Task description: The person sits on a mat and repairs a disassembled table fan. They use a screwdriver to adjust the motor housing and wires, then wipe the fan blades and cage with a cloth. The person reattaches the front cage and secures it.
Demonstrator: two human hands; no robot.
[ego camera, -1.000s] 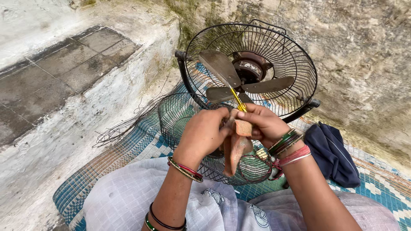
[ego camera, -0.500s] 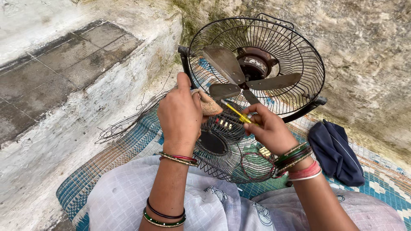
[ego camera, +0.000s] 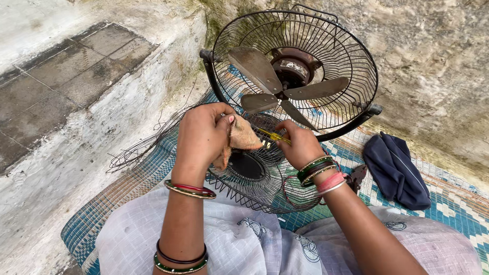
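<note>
Left hand (ego camera: 204,135) fingers clenched on a brown cloth (ego camera: 238,140), wad bunched between thumb and fingertips, tail hanging below the palm. Right hand (ego camera: 300,145) closed around a yellow-handled screwdriver (ego camera: 272,135), tip pointing left toward the cloth; I can't tell if tip and cloth touch. Both hands sit over the detached front grille (ego camera: 254,181), which lies flat on my lap, dark centre cap up. Just beyond, the fan (ego camera: 295,76) stands tilted back against the far wall, rear cage on, three blades and motor hub exposed. My read: front guard is already off, so disassembly is done; blades look dull and dusty, so wiping is early or not started on them; refitting the grille is all still left. A loose tangle of wire (ego camera: 147,145) lies left on the woven mat (ego camera: 448,203); a dark blue cloth pouch (ego camera: 395,170) sits right, untouched.
</note>
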